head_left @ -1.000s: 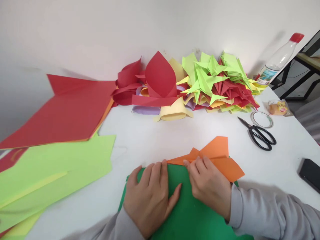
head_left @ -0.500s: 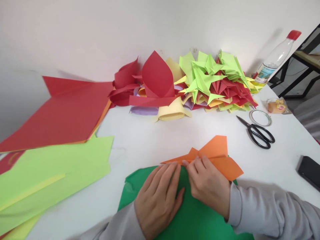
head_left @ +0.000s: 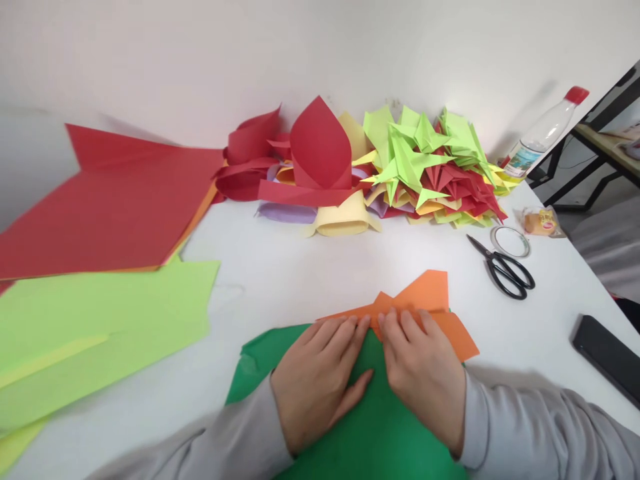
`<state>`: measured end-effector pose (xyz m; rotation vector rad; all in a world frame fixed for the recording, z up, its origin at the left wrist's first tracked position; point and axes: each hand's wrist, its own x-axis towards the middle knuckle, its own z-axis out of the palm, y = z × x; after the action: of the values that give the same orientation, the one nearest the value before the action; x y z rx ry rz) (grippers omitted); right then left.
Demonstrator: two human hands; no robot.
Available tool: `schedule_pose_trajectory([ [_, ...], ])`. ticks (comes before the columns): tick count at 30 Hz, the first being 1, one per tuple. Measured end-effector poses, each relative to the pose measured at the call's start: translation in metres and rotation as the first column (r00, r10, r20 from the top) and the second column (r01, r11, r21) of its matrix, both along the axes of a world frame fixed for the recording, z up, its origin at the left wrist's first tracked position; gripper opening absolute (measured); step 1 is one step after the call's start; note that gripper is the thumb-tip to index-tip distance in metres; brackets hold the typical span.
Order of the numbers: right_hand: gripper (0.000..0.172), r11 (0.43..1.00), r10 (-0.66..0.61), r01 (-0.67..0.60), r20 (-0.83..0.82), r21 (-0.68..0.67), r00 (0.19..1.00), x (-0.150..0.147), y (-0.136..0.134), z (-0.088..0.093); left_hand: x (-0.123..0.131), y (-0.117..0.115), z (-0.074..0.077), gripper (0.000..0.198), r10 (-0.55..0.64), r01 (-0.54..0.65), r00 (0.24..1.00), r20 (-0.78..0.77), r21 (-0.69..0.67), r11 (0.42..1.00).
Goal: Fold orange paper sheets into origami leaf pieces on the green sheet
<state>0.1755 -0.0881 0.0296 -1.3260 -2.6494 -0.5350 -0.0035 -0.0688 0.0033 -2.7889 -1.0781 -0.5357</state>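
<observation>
A folded piece of orange paper [head_left: 420, 297], with a long point to the left and two flaps to the right, lies across the top edge of a green sheet [head_left: 380, 427]. My left hand [head_left: 320, 373] rests flat with its fingers stretched to the orange paper's near edge and its thumb apart. Close beside it, my right hand [head_left: 425, 373] has its fingers bent together on the middle of the orange paper. The right thumb is hidden, and the fingers cover part of the folds.
Red sheets [head_left: 115, 207] and light green sheets [head_left: 105, 333] lie at left. Red paper crowns [head_left: 320, 147] and a pile of folded paper stars [head_left: 410, 160] line the wall. Scissors [head_left: 505, 267], a tape roll [head_left: 510, 241], a snack packet [head_left: 543, 222], a bottle [head_left: 540, 140] and a black case [head_left: 610, 357] are at right.
My right hand has shifted from a pinch at the fold to bent fingers laid along the orange paper. The left hand stays nearly in place. The whole view has turned slightly.
</observation>
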Motion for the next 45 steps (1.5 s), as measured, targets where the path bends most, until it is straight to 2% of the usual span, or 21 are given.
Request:
schedule_pose_trajectory([
  [4, 0.041, 0.997, -0.076, 0.076, 0.002, -0.031, 0.997, 0.005, -0.011, -0.003, 0.0, 0.002, 0.0, 0.044, -0.014, 0.014, 1.0, -0.014, -0.009, 1.0],
  [8, 0.04, 0.994, -0.094, 0.094, 0.004, -0.06, 0.996, 0.004, -0.013, -0.005, 0.002, 0.002, 0.003, 0.043, -0.018, 0.019, 1.0, -0.018, 0.008, 1.0],
  [12, 0.039, 0.993, -0.099, 0.098, -0.016, -0.065, 0.995, 0.001, -0.011, -0.004, 0.004, 0.002, 0.006, 0.047, -0.002, 0.001, 1.0, -0.027, -0.037, 0.999],
  [16, 0.038, 0.993, -0.12, 0.12, -0.015, -0.022, 0.993, 0.003, -0.009, -0.003, 0.006, 0.003, 0.011, 0.047, 0.005, -0.008, 0.999, -0.043, -0.055, 0.998],
  [20, 0.034, 0.985, -0.151, 0.149, 0.02, 0.089, 0.988, 0.009, -0.003, -0.001, 0.008, 0.004, 0.019, 0.047, 0.013, -0.026, 0.992, -0.122, -0.1, 0.995],
  [24, 0.031, 0.979, -0.125, 0.117, 0.034, 0.168, 0.992, 0.005, 0.003, 0.003, 0.009, 0.006, 0.023, 0.047, 0.008, -0.02, 0.993, -0.115, -0.102, 0.995],
  [29, 0.03, 0.972, -0.138, 0.125, 0.054, 0.198, 0.989, -0.002, 0.006, 0.006, 0.009, 0.007, 0.022, 0.044, 0.005, -0.013, 0.997, -0.08, -0.103, 0.995],
  [35, 0.024, 0.977, -0.091, 0.081, 0.045, 0.196, 0.995, 0.006, 0.012, 0.004, 0.01, 0.01, 0.018, 0.043, 0.011, -0.018, 0.996, -0.087, -0.081, 0.997],
  [40, 0.023, 0.974, -0.131, 0.125, 0.023, 0.191, 0.991, 0.014, 0.011, 0.004, 0.011, 0.009, 0.016, 0.045, 0.004, -0.002, 0.995, -0.103, 0.014, 1.0],
  [45, 0.023, 0.969, -0.171, 0.17, -0.008, 0.179, 0.985, 0.032, 0.008, 0.006, 0.011, 0.008, 0.019, 0.043, 0.013, -0.016, 0.994, -0.112, -0.027, 1.0],
])
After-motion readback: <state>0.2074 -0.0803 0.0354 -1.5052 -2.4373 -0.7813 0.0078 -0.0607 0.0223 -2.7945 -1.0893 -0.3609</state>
